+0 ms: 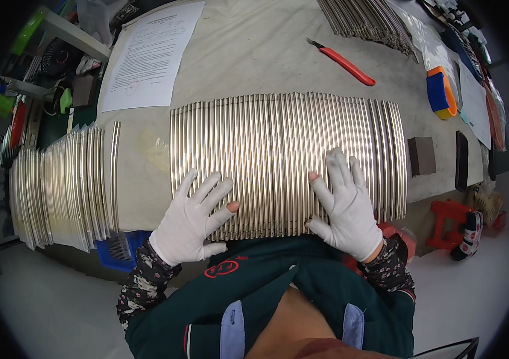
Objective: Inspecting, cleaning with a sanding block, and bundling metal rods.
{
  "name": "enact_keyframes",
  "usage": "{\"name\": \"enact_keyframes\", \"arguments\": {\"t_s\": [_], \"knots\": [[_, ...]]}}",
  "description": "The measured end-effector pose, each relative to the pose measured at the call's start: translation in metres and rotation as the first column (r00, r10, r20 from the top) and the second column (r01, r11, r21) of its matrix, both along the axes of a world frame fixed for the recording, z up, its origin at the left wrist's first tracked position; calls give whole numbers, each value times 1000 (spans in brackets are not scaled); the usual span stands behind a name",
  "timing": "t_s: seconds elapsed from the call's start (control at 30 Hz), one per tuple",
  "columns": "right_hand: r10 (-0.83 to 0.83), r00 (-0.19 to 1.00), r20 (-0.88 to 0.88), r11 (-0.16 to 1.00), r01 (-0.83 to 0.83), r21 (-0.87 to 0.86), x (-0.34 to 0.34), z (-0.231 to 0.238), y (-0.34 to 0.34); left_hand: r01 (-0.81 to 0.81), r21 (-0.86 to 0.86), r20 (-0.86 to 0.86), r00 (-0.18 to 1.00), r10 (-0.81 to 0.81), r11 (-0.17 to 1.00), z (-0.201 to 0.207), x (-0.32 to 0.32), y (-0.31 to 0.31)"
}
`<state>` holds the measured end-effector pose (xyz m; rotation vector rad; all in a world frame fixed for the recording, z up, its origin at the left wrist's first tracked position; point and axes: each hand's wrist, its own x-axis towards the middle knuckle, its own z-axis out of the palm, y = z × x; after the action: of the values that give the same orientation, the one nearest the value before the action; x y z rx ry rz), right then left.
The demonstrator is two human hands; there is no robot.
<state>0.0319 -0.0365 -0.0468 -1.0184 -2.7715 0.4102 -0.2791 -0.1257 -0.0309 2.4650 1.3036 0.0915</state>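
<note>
A wide row of shiny metal rods (272, 137) lies side by side on the covered table, their lengths running away from me. Flat on its left part rests my left hand (191, 221), in a white glove with fingers spread and one bare fingertip showing. My right hand (347, 206), gloved the same way, lies with fingers apart on the right part of the row. Neither hand grips a rod. Toward the right end, a few rods stand slightly apart from the rest, with narrow gaps between them.
At the left lie more rods in clear plastic (69, 185), with a single rod (115, 173) beside them. Beyond are a printed sheet (152, 57), red-handled pliers (347, 64) and a dark rod bundle (365, 24). Rightward sit an orange-and-blue roll (441, 93), a brown block (422, 156) and a black phone-like object (461, 160).
</note>
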Motion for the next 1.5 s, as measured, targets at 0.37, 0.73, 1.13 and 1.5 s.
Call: {"name": "enact_keyframes", "arguments": {"t_s": [0.37, 0.73, 1.13, 1.5], "knots": [[-210, 965, -156, 955, 237, 180, 94, 0, 35, 22, 9, 4, 1000, -22, 1000, -13, 19, 10], [-31, 961, -275, 996, 54, 75, 135, -17, 29, 10, 53, 14, 1000, -11, 999, -38, 50, 4], [-624, 756, -200, 719, 655, 232, 269, -76, 72, -35, 140, 10, 999, 34, 989, -31, 97, 26], [-646, 680, -347, 524, 726, 446, 297, -91, 104, 410, 206, -83, 912, -401, 889, -22, 189, 123]]}}
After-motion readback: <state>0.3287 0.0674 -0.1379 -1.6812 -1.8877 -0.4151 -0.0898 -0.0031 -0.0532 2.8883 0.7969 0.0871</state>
